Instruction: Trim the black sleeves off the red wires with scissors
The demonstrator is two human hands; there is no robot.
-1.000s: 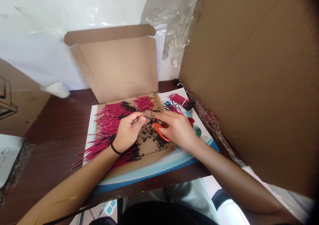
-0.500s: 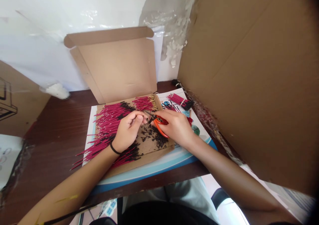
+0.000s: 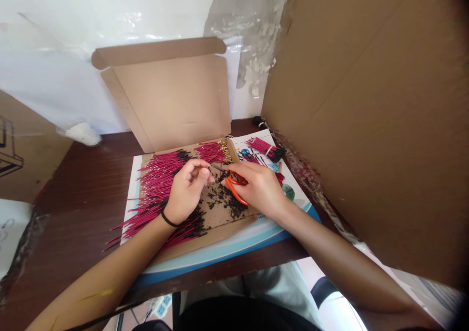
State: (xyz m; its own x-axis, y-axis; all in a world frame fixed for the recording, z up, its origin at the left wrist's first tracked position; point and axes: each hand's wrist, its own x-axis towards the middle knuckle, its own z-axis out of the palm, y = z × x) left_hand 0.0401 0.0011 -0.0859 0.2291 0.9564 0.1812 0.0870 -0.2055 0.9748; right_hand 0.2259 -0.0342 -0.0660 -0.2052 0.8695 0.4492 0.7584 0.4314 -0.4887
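My right hand is wrapped round orange-handled pliers, whose slim dark jaws point left. Thumb and fingers pinched, my left hand is just left of the jaw tips; what it holds is too small and hidden to make out. Many thin pink wires with black ends lie in piles beneath and left of this hand. Small black scraps are scattered on the cardboard below the pliers. Behind the hands lies another group of pink wires with gold-coloured tips.
An open cardboard box has its lid raised against the wall. A banded bundle of pink wires lies at the back right on a printed sheet. A tall cardboard panel stands close on the right. A white bundle sits back left.
My left hand has shifted slightly left and up, its fingers still pinched. The right hand keeps the pliers in nearly the same place.
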